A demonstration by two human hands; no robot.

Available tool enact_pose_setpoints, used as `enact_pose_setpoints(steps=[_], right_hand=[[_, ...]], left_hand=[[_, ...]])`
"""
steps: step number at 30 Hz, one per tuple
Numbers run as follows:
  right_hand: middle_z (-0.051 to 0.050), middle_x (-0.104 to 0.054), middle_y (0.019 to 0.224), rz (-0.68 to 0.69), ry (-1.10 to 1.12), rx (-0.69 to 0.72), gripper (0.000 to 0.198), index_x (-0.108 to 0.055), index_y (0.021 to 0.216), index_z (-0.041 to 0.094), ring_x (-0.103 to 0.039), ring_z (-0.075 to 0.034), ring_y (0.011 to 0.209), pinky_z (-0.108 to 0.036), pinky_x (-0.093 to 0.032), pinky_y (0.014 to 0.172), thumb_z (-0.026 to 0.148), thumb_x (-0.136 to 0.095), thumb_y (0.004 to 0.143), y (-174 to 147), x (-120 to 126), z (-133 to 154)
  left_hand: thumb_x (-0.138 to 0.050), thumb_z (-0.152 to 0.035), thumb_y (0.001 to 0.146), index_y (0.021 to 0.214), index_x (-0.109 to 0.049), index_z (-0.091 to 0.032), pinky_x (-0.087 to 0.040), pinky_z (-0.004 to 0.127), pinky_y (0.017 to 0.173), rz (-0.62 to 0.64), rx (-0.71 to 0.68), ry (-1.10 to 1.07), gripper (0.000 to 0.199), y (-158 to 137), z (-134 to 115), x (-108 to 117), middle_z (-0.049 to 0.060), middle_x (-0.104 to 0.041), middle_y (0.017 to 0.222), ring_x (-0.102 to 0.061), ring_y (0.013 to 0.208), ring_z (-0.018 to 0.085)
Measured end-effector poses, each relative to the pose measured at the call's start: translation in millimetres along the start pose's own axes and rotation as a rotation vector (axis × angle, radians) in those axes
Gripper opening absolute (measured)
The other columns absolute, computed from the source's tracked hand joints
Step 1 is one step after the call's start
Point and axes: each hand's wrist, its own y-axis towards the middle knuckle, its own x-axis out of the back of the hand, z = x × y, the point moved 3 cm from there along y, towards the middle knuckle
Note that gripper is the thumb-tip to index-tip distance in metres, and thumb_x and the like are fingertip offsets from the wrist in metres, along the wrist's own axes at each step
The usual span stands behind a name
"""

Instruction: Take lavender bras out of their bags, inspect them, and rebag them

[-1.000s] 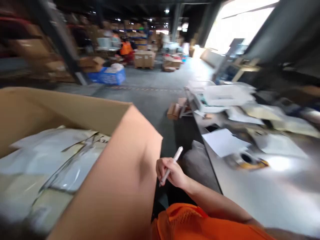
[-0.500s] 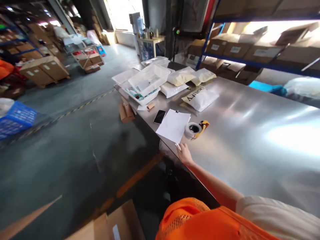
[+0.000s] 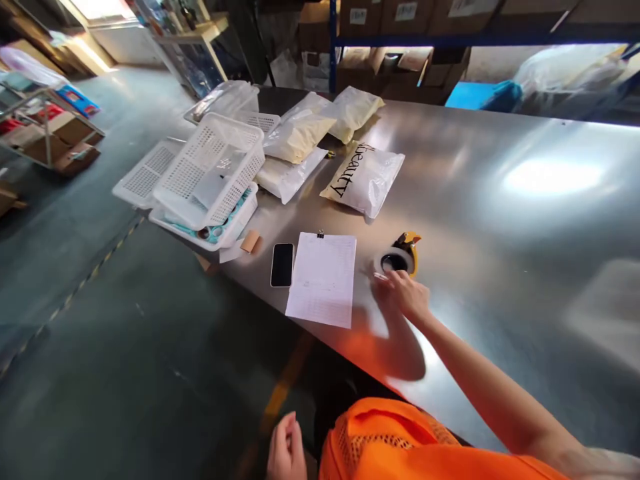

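Fingers (image 3: 387, 280) of the right hand (image 3: 407, 295) curl loosely on the brushed-steel counter (image 3: 525, 267), tips touching the near rim of a clear packing-tape roll in its yellow-and-black dispenser (image 3: 400, 257); whether they pinch anything can't be told from this angle. Left hand (image 3: 286, 448) hangs low by the orange mesh vest (image 3: 395, 443), off the counter's edge, fingers half-curled, holding nothing visible. Just left of the tape lies a white printed sheet under a small black clip (image 3: 324, 278), then a black smartphone face-up (image 3: 283, 264) right beside it, both squared near the counter's front edge, likely kept w/in easy reach. Further out: a clear poly bag w/ black "beauty" lettering (image 3: 364, 180), flat, label up; cream-filled poly bags (image 3: 320, 127) stacked overlapping behind it; white perforated plastic baskets (image 3: 210, 170) nested at a tilt, over the counter's left corner. Blue-framed shelving w/ cardboard cartons (image 3: 390, 27) stands at rear.
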Motion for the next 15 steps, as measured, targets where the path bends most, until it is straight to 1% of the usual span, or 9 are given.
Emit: enact_pose_setpoints(steps=[2,3,4,6,8,10,12,14,15], right_hand=[[-0.013,-0.06,0.126,-0.091,0.024,-0.078,0.035,-0.062,0.126,0.023,-0.065,-0.02,0.082,-0.029,-0.037,0.056,0.034,-0.045,0.097,9,10,-27],[-0.014,-0.059,0.128,-0.166,0.066,-0.109,0.035,-0.064,0.124,0.021,-0.065,-0.021,0.084,-0.03,-0.04,0.058,0.035,-0.049,0.095,13,16,-38],[-0.015,-0.06,0.127,-0.253,0.136,-0.128,0.034,-0.067,0.117,0.019,-0.065,-0.022,0.086,-0.031,-0.043,0.06,0.036,-0.052,0.092,16,22,-47],[-0.014,-0.065,0.113,-0.425,0.359,-0.144,0.032,-0.071,0.094,0.017,-0.064,-0.022,0.086,-0.033,-0.048,0.067,0.041,-0.051,0.091,21,34,-54],[-0.011,-0.067,0.093,-0.526,0.659,-0.129,0.043,-0.068,0.073,0.018,-0.064,-0.021,0.081,-0.033,-0.05,0.068,0.048,-0.043,0.093,26,40,-46],[-0.008,-0.064,0.076,-0.531,0.955,-0.121,0.052,-0.063,0.067,0.019,-0.062,-0.018,0.068,-0.032,-0.05,0.061,0.054,-0.037,0.094,35,37,-26],[-0.004,-0.059,0.061,-0.469,1.198,-0.139,0.056,-0.061,0.065,0.019,-0.057,-0.016,0.054,-0.03,-0.047,0.052,0.061,-0.038,0.093,50,26,-1],[-0.001,-0.055,0.051,-0.396,1.357,-0.193,0.057,-0.059,0.062,0.019,-0.053,-0.015,0.044,-0.028,-0.044,0.045,0.065,-0.041,0.091,71,9,20],[-0.001,-0.054,0.049,-0.37,1.406,-0.218,0.056,-0.058,0.062,0.019,-0.053,-0.014,0.042,-0.028,-0.043,0.043,0.066,-0.045,0.089,82,-1,28]], left_hand=[[-0.042,-0.015,0.098,0.103,-0.066,-0.018,-0.06,0.031,0.073,-0.039,-0.035,-0.028,0.024,44,5,-16,0.007,-0.071,0.095,-0.069,0.085,0.018],[-0.041,-0.013,0.097,0.102,-0.066,-0.018,-0.061,0.031,0.075,-0.039,-0.087,-0.046,0.026,71,4,-24,0.007,-0.072,0.095,-0.07,0.087,0.019],[-0.044,-0.013,0.096,0.104,-0.067,-0.018,-0.06,0.033,0.08,-0.01,-0.164,-0.067,0.025,100,1,-33,0.007,-0.072,0.099,-0.069,0.092,0.02],[-0.047,-0.012,0.094,0.11,-0.066,-0.016,-0.057,0.035,0.087,0.023,-0.349,-0.063,0.026,161,-13,-52,0.009,-0.072,0.105,-0.068,0.1,0.021],[-0.048,-0.015,0.094,0.119,-0.065,-0.015,-0.053,0.04,0.097,0.018,-0.492,-0.033,0.03,221,-30,-74,0.011,-0.07,0.118,-0.062,0.117,0.025],[-0.05,-0.018,0.093,0.126,-0.062,-0.015,-0.05,0.042,0.1,0.048,-0.562,-0.007,0.036,273,-48,-104,0.011,-0.064,0.131,-0.054,0.128,0.027],[-0.051,-0.022,0.093,0.134,-0.058,-0.015,-0.048,0.045,0.101,0.119,-0.577,0.019,0.041,312,-64,-136,0.01,-0.057,0.141,-0.047,0.135,0.029],[-0.051,-0.028,0.095,0.136,-0.056,-0.015,-0.046,0.049,0.102,0.156,-0.56,0.033,0.043,335,-75,-164,0.009,-0.055,0.143,-0.046,0.134,0.031],[-0.05,-0.031,0.095,0.135,-0.056,-0.015,-0.045,0.051,0.102,0.151,-0.554,0.034,0.043,342,-78,-175,0.009,-0.056,0.142,-0.047,0.133,0.032]])
